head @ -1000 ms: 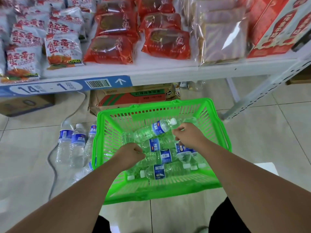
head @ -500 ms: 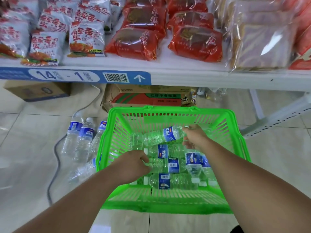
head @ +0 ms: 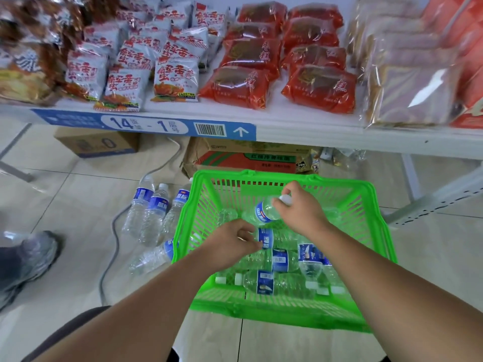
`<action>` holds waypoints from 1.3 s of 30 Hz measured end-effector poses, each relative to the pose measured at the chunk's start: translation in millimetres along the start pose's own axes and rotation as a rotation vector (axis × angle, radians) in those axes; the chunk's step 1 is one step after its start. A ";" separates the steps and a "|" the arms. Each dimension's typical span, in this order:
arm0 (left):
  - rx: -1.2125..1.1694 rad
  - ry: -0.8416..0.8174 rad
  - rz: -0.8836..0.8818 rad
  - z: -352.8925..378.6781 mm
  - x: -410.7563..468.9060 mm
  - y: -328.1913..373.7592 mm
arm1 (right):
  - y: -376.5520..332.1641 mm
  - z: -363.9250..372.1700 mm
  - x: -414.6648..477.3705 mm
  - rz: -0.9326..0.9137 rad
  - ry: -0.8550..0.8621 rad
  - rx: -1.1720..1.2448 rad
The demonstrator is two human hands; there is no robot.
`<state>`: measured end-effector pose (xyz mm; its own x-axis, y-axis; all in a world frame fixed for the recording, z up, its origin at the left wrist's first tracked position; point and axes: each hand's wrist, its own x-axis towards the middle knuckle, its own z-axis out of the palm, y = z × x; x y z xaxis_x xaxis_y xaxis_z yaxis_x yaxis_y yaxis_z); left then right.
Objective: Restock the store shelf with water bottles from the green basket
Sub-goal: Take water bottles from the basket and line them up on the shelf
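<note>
In the basket on the floor, the right hand grips a bottle by its neck end, holding it tilted, cap up, above the pile. The left hand curls its fingers on the end of a second bottle lying just below. Loose bottles lie across the basket bottom. This looks like the picking-up step. The next move calls for bringing both bottles clear of the rim and standing them upright, probably with the floor bottles just left of the basket, under the shelf. That shelf is packed with snack packs, and boxes sit beneath it. The floor is pale tile, with a cable and a shoe at the left.
</note>
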<state>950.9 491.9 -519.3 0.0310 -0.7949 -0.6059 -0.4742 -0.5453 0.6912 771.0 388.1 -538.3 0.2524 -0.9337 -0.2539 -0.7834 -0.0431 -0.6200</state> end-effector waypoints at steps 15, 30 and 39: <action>-0.091 -0.012 0.352 -50.7 -80.0 112.0 | -149.6 -219.3 -76.5 -0.265 0.023 0.440; -0.264 -0.048 0.309 -191.5 -398.3 355.3 | -405.9 -449.7 -263.8 0.056 -0.011 0.749; -0.178 0.015 0.500 -264.6 -493.3 462.5 | -516.2 -556.0 -314.8 -0.040 0.161 0.696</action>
<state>949.1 561.5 203.5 -0.1479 -0.9725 -0.1802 -0.2773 -0.1341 0.9514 780.2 506.8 274.5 0.1445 -0.9793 -0.1417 -0.2179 0.1082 -0.9700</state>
